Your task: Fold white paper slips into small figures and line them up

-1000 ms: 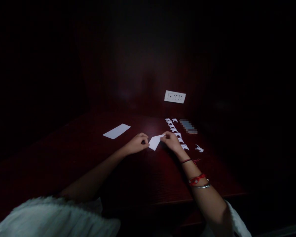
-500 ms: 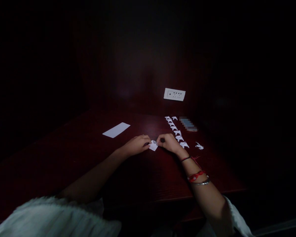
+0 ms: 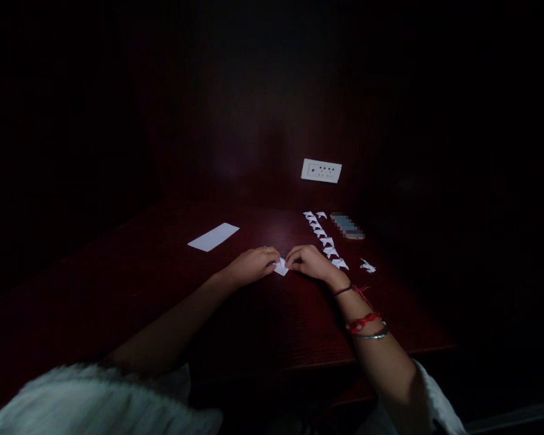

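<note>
A small folded piece of white paper lies at the middle of the dark red table, its lower corner pointing towards me. My left hand grips its left side, fingers closed, a ring on one finger. From the other side my right hand pinches the paper's upper right edge between thumb and fingers. The two hands' fingertips are close together over the paper and hide its upper part. Just beyond my right hand runs a row of several small folded white paper pieces.
A flat white paper strip lies to the left. At the back right is a phone-like slab, blurred out. One folded paper piece sits apart on the right. A white socket plate is on the back wall.
My right hand's fingertips have moved slightly left, closer to my left hand, over the folded paper. Less of the paper's top shows. The other papers lie as before.
</note>
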Demonstrator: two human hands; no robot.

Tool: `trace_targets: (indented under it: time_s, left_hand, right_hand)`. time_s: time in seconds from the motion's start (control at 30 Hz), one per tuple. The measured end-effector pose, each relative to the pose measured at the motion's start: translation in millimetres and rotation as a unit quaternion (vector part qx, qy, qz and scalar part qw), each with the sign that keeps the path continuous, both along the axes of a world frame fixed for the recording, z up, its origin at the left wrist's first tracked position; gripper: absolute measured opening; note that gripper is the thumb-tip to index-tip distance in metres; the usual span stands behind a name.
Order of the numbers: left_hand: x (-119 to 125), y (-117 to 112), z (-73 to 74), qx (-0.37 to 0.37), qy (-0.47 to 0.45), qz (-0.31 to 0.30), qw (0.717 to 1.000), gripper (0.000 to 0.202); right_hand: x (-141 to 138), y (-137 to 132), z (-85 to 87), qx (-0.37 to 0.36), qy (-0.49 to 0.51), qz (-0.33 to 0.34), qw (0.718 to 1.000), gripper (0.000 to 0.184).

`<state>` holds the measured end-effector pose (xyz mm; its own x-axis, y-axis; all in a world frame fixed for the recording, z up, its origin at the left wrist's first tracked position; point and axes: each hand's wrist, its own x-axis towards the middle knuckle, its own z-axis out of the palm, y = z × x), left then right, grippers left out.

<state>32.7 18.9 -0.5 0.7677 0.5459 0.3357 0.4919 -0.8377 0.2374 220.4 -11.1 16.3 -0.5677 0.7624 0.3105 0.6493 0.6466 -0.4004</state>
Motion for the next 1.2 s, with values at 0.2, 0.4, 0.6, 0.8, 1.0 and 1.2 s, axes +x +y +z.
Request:
trace_targets:
  time_s: [0.2, 0.4, 0.6, 0.8, 1.0, 1.2]
  left_hand:
    - [-0.6, -1.1, -0.2, 0.024, 0.019, 0.006, 1.000, 0.020]
    - [-2.0, -2.4, 0.8, 0.022, 0.017, 0.030, 0.999, 0.024]
    - [0.2, -2.2, 2.4, 0.036, 0.029, -0.003, 0.999, 0.021]
    - [0.4, -1.0, 0.9, 0.048, 0.059, -0.008, 0.997, 0.022]
    - [1.2, -3.6, 2.1, 0.064, 0.088, 0.019, 0.994, 0.021]
    - [0.7, -2.9, 0.3, 0.068, 0.078, 0.030, 0.994, 0.024]
  right_hand:
    - [1.5, 0.1, -1.5, 0.008, -0.002, -0.026, 1.000, 0.013]
    - [0.1, -1.1, -1.7, 0.001, 0.012, -0.045, 0.999, 0.011]
    - [-2.2, 1.9, -5.8, 0.003, 0.023, -0.067, 0.997, 0.007]
    - [-3.5, 2.9, -7.9, -0.012, 0.029, -0.083, 0.996, 0.010]
    - [-5.0, 3.1, -9.0, 0.002, 0.019, -0.090, 0.996, 0.009]
    - [-6.7, 2.9, -10.1, -0.008, 0.031, -0.114, 0.993, 0.011]
